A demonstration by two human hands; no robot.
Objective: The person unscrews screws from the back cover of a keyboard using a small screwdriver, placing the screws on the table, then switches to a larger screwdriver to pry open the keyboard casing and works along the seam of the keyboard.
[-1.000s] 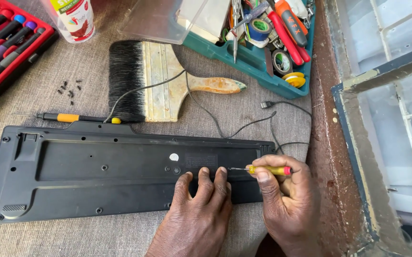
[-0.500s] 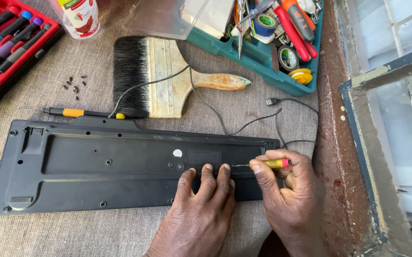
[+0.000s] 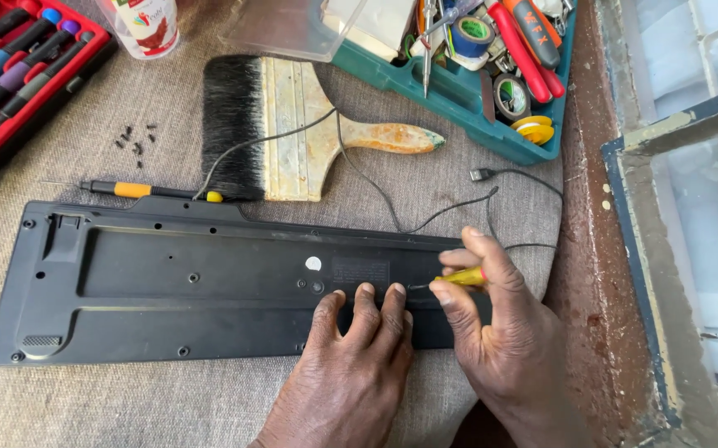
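At the lower middle of the frame, the left hand (image 3: 351, 365) presses flat, fingers spread, on the back of the black keyboard (image 3: 168, 286), as it did a second ago. The right hand (image 3: 500, 332) stays pinched on a small yellow screwdriver (image 3: 458, 279), its tip now low against the panel, so the screw work goes on. At the upper right, a teal tray (image 3: 458, 99) holds tape rolls and pliers; at the upper left, a red case (image 3: 23, 62) holds screwdrivers.

Matt black plastic keyboard back (image 3: 210, 282); rough grey cloth (image 3: 110, 406).
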